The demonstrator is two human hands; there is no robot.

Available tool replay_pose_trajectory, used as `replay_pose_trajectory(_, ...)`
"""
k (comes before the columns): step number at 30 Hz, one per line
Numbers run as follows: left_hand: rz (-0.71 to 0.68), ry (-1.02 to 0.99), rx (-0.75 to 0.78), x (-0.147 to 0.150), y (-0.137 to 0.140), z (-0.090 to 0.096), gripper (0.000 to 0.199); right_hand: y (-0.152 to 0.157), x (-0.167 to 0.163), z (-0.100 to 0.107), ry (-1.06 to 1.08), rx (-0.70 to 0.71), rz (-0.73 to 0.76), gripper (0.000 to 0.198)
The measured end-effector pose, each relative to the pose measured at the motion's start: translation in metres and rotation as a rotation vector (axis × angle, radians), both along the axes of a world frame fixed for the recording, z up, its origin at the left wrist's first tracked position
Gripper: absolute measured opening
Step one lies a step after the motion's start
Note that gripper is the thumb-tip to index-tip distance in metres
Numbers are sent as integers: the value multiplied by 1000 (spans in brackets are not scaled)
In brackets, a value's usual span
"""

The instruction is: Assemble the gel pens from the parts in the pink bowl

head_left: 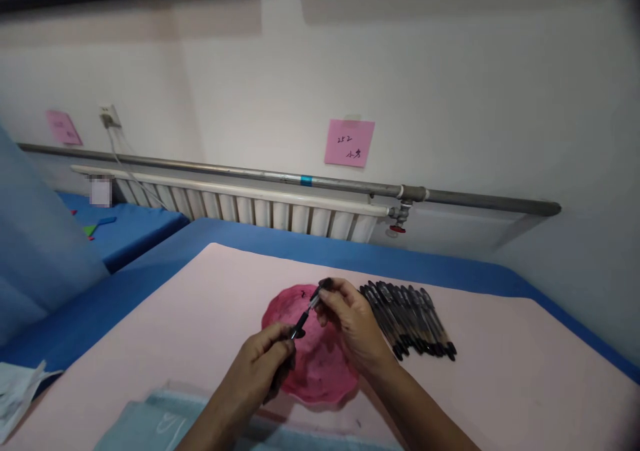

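Over a pink scalloped plate (320, 384), my left hand (263, 364) is closed around the dark barrel of a pen (301, 323), which points up and to the right. My right hand (353, 321) pinches a black pen cap (321, 289) just above the pen's tip. Cap and pen lie nearly in line; whether they touch, I cannot tell. A tiny dark bit lies on the plate near its far rim. To the right of my right hand, several capped black pens (410, 317) lie side by side in a row on the pink sheet.
A pink sheet (500, 364) covers much of the blue table (200, 234). At the front lies a light blue cloth (145, 424), with white paper (17, 394) at the left edge. Behind the table are a white radiator (280, 214) and a metal pipe (465, 201). Blue fabric (40, 257) hangs at left.
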State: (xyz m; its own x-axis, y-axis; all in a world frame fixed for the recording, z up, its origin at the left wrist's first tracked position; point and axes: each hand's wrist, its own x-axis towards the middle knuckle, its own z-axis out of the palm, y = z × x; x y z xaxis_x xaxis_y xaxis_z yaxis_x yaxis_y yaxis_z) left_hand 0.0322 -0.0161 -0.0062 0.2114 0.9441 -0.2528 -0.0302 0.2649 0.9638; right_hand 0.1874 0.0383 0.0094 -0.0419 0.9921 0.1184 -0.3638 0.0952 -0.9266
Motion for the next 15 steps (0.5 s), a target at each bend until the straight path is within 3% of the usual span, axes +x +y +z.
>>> replay_pose_trajectory(7,63,-23,-36,4,1,8,16,-5,-2,-4,-101,-58,160,17)
replay_pose_trajectory(15,98,-88,-28,5,2,8,41,-8,-5,-13,-191,-146,251,19)
